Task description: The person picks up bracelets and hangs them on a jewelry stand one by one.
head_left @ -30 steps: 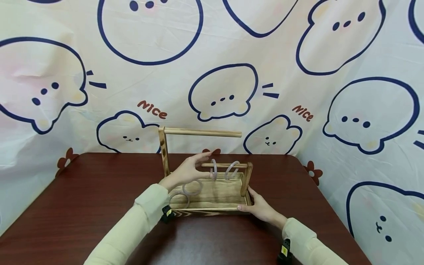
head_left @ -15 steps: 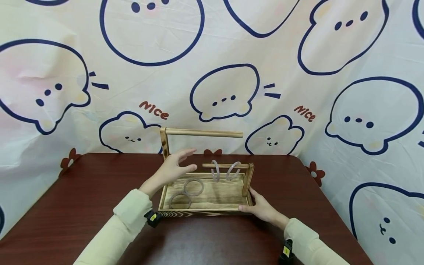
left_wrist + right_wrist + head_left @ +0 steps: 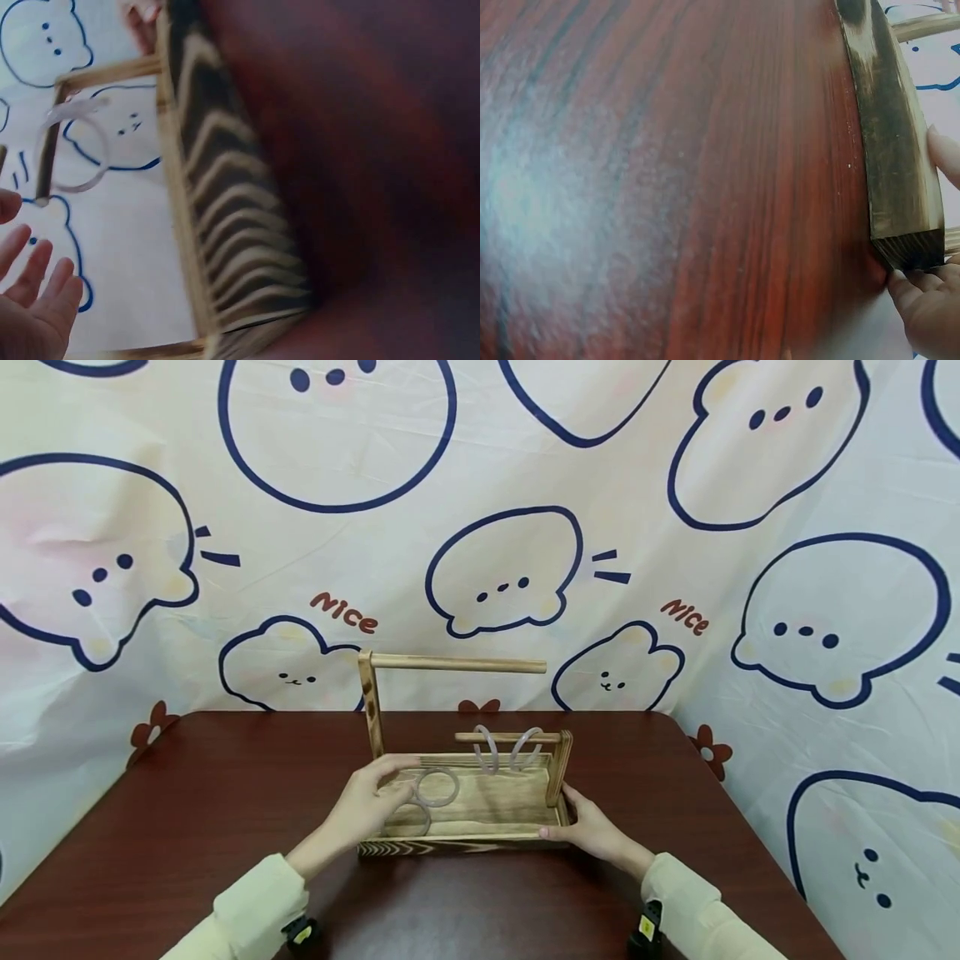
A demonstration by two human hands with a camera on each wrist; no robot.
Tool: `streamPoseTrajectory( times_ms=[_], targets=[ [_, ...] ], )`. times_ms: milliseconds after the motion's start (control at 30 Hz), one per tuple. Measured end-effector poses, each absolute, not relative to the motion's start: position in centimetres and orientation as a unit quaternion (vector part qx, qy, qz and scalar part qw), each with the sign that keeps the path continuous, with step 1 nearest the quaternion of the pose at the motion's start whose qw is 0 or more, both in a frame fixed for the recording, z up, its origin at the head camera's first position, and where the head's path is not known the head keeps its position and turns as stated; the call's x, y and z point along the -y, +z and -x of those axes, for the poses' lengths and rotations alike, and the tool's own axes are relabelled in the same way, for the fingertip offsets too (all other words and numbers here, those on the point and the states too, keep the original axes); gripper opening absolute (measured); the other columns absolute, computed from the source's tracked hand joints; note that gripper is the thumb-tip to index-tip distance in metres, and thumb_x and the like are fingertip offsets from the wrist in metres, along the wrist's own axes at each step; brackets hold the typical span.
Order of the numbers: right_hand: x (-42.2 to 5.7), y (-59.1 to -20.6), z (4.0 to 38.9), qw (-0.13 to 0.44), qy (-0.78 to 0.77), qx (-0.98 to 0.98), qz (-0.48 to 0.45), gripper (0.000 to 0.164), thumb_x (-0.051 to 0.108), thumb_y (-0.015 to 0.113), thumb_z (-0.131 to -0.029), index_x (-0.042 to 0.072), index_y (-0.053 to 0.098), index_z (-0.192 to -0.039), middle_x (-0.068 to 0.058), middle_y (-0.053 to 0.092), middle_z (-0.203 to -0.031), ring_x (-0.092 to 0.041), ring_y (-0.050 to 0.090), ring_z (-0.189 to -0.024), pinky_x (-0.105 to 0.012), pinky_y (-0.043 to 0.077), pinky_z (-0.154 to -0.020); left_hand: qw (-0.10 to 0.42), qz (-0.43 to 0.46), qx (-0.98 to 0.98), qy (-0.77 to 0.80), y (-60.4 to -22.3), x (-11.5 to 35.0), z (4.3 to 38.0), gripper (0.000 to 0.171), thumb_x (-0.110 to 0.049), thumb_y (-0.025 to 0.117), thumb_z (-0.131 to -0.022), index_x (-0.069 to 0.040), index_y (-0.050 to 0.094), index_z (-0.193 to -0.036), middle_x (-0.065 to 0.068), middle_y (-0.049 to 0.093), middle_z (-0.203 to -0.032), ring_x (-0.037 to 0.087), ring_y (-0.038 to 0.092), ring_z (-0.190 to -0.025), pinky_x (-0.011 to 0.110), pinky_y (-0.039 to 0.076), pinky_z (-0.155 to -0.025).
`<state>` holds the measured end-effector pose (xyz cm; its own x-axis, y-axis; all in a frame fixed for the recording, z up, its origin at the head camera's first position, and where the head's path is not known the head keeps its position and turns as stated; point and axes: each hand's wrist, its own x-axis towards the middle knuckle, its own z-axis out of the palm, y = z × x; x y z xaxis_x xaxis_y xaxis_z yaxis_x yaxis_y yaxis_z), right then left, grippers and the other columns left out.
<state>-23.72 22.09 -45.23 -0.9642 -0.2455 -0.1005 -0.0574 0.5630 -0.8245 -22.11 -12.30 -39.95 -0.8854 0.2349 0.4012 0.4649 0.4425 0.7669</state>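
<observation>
A wooden rack [image 3: 480, 844], a shallow tray with two bars, stands on the table. Over the tray's left end is my left hand [image 3: 362, 806], with thumb and fingers apart and nothing between them. Its fingertips overlap the area by two pale clear rings on the tray floor: one ring [image 3: 437, 769] farther back, the other ring [image 3: 429, 820] partly hidden by the hand. Two more rings hang on the short lower bar [image 3: 467, 737]. My right hand [image 3: 596, 833] grips the tray's right front corner, thumb on the front rim, fingers round the end [image 3: 909, 250].
A longer upper bar [image 3: 461, 662] juts rightward from a tall post [image 3: 371, 706] at the rack's left. The dark red-brown table [image 3: 187, 827] reaches back to a cartoon-print cloth [image 3: 390, 552] hanging behind and at the sides.
My left hand has left the ring on the lower bar, drawn back leftward, then come down over the tray's left end. The right hand keeps its grip on the corner.
</observation>
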Motion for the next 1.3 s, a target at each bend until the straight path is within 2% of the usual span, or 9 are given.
streamPoseTrajectory(
  times_ms=[167, 267, 467, 667, 833, 933, 1067, 1300],
  targets=[
    [-22.0, -45.2, 23.6, 0.088, -0.460, -0.880, 0.083, 0.099, 0.030, 0.077, -0.073, -0.005, 0.018, -0.144, -0.024, 0.022, -0.148, -0.037, 0.022, -0.136, -0.052, 0.028, -0.104, 0.092, 0.175, 0.843, -0.500, -41.2, 12.4, 20.6, 0.030, -0.003, 0.063, -0.083, -0.009, 0.064, -0.113, 0.007, 0.063, -0.115, 0.026, 0.054, -0.113, 0.041, 0.043, -0.096],
    [-22.0, -45.2, 23.6, 0.084, -0.462, -0.879, 0.084, 0.099, 0.031, 0.077, -0.073, -0.004, 0.019, -0.144, -0.023, 0.023, -0.148, -0.037, 0.025, -0.135, -0.051, 0.029, -0.104, 0.079, 0.160, 0.836, -0.518, -41.4, 12.6, 20.0, 0.030, 0.000, 0.063, -0.083, -0.004, 0.064, -0.112, 0.010, 0.062, -0.114, 0.027, 0.054, -0.113, 0.038, 0.042, -0.096],
    [-22.2, -44.8, 23.6, 0.073, -0.477, -0.872, 0.083, 0.095, 0.025, 0.076, -0.075, -0.003, 0.019, -0.144, -0.025, 0.028, -0.145, -0.040, 0.033, -0.130, -0.050, 0.034, -0.101, 0.082, 0.154, 0.836, -0.520, -41.9, 13.6, 19.9, 0.033, -0.003, 0.066, -0.082, 0.000, 0.061, -0.114, 0.013, 0.060, -0.115, 0.027, 0.053, -0.114, 0.035, 0.042, -0.096],
    [-22.4, -44.5, 23.4, 0.066, -0.482, -0.870, 0.079, 0.085, 0.021, 0.073, -0.079, -0.006, 0.023, -0.142, -0.027, 0.031, -0.143, -0.040, 0.034, -0.130, -0.049, 0.034, -0.101, 0.065, 0.139, 0.840, -0.521, -42.3, 14.8, 20.0, 0.042, -0.011, 0.066, -0.083, -0.001, 0.056, -0.122, 0.019, 0.055, -0.125, 0.038, 0.051, -0.116, 0.043, 0.042, -0.095],
    [-22.3, -44.4, 23.0, 0.057, -0.487, -0.869, 0.066, 0.077, 0.018, 0.071, -0.080, -0.007, 0.029, -0.140, -0.027, 0.035, -0.140, -0.038, 0.037, -0.128, -0.047, 0.037, -0.100, 0.061, 0.138, 0.858, -0.490, -42.9, 15.6, 20.5, 0.046, -0.012, 0.065, -0.085, -0.003, 0.051, -0.128, 0.018, 0.050, -0.132, 0.039, 0.046, -0.121, 0.048, 0.040, -0.096],
    [-22.4, -44.5, 22.7, 0.052, -0.477, -0.875, 0.060, 0.075, 0.019, 0.071, -0.080, -0.007, 0.032, -0.139, -0.027, 0.038, -0.139, -0.037, 0.039, -0.128, -0.046, 0.037, -0.100, 0.049, 0.143, 0.865, -0.479, -43.5, 16.0, 20.9, 0.054, -0.013, 0.064, -0.086, 0.001, 0.043, -0.134, 0.021, 0.040, -0.139, 0.040, 0.040, -0.125, 0.050, 0.037, -0.098],
    [-22.6, -44.7, 22.5, 0.047, -0.473, -0.878, 0.058, 0.074, 0.019, 0.071, -0.080, -0.007, 0.034, -0.138, -0.025, 0.041, -0.137, -0.036, 0.040, -0.127, -0.045, 0.038, -0.099, 0.007, 0.150, 0.872, -0.466, -44.3, 16.6, 21.5, 0.070, -0.020, 0.064, -0.086, 0.002, 0.028, -0.142, 0.022, 0.021, -0.149, 0.043, 0.030, -0.130, 0.054, 0.030, -0.102],
    [-23.1, -44.1, 21.7, 0.027, -0.503, -0.862, 0.054, 0.068, 0.015, 0.069, -0.082, -0.006, 0.036, -0.137, -0.024, 0.043, -0.136, -0.036, 0.043, -0.125, -0.044, 0.039, -0.099, -0.084, 0.135, 0.864, -0.477, -45.3, 17.2, 22.2, 0.094, -0.033, 0.065, -0.084, -0.007, 0.001, -0.148, 0.018, -0.004, -0.153, 0.040, 0.001, -0.138, 0.062, 0.013, -0.105]
  ],
)
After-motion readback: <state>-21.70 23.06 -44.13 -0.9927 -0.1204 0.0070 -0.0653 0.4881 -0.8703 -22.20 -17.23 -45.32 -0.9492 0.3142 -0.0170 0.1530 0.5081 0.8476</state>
